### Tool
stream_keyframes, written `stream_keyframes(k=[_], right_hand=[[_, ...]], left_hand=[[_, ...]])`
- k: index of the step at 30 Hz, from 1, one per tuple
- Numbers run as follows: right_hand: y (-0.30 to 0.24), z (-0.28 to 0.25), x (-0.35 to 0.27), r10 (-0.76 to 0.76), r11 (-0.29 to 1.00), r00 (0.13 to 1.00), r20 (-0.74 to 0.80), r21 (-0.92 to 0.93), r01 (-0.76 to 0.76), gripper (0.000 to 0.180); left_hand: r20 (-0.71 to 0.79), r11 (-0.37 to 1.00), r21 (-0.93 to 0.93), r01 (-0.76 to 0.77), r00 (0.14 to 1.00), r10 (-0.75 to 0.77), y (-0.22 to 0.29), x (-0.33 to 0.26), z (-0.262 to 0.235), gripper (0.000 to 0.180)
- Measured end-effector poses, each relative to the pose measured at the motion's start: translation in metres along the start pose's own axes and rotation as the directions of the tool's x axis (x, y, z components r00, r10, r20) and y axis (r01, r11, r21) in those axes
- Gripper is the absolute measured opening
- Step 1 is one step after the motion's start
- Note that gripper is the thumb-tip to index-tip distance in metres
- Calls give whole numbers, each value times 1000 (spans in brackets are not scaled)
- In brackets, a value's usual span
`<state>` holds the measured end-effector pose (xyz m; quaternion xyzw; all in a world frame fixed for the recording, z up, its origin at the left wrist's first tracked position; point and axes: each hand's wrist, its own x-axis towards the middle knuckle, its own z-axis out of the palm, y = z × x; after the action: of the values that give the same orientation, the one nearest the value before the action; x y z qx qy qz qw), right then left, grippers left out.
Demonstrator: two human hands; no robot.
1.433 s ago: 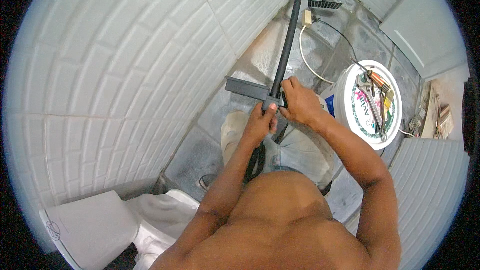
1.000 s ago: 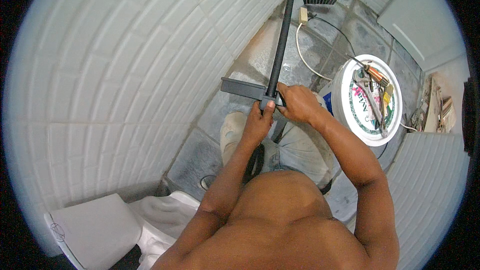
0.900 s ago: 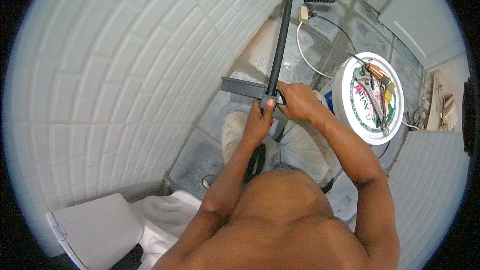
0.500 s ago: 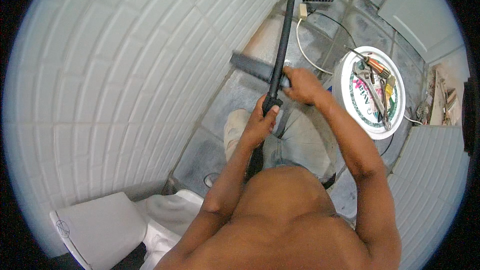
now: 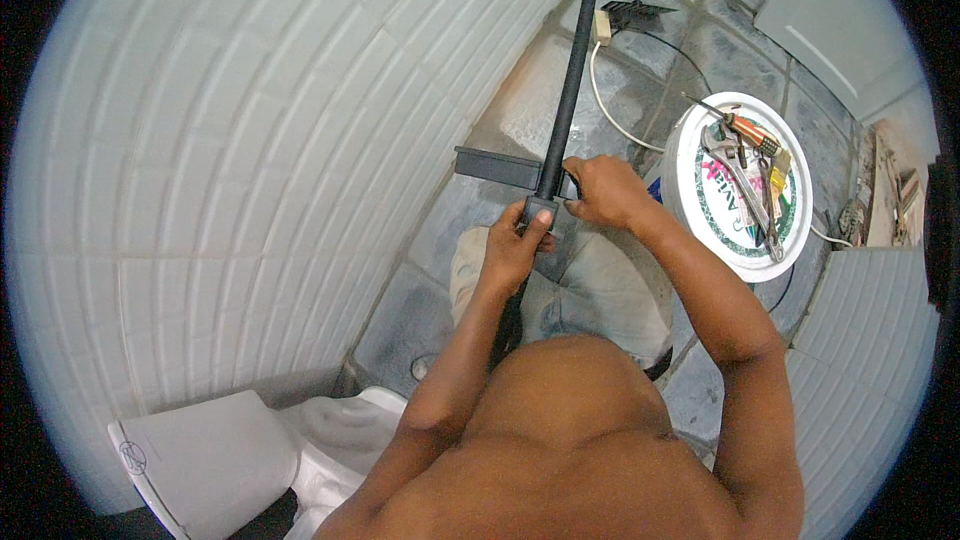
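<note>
A long black pole (image 5: 571, 80) slopes up and away from me, with a square black collar at its near end. My left hand (image 5: 515, 245) is closed around that collar, thumb on top. A dark grey rectangular bar (image 5: 497, 168) crosses the pole just above the collar and sticks out to the left. On the pole's right side, my right hand (image 5: 606, 190) has its fingers curled around a dark part at the bar's right end. How the bar and pole join is hidden by the pole and fingers.
At the right stands a white-lidded bucket (image 5: 680, 180) carrying an adjustable wrench (image 5: 735, 175), a screwdriver (image 5: 752, 133) and other tools. A white cable (image 5: 622, 125) and a black slotted piece (image 5: 640, 10) lie on the grey tiles beyond. A toilet (image 5: 205, 460) is at lower left.
The bar's left end has swung down toward me, from a slant to nearly level. The pole's far end has shifted slightly right and nearer. Both hands keep their hold.
</note>
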<state>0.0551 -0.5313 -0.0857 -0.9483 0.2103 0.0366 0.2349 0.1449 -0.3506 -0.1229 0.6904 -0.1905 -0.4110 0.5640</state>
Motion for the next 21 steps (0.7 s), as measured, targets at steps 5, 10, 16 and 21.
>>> stream_keyframes(k=[5,10,16,21], right_hand=[[-2,0,-1,10,999,1000,3,33,-10,44],[-1,3,1,-3,1000,1000,6,24,2,44],[0,5,3,-36,999,999,-11,26,36,41],[-1,7,4,-28,999,1000,-1,24,28,41]], left_hand=[[-101,994,-17,-104,990,101,1,-5,4,41],[-126,995,20,-102,987,104,8,-5,3,42],[-203,984,168,-66,974,100,21,-6,7,42],[-95,989,138,52,995,-39,19,-1,-4,56]])
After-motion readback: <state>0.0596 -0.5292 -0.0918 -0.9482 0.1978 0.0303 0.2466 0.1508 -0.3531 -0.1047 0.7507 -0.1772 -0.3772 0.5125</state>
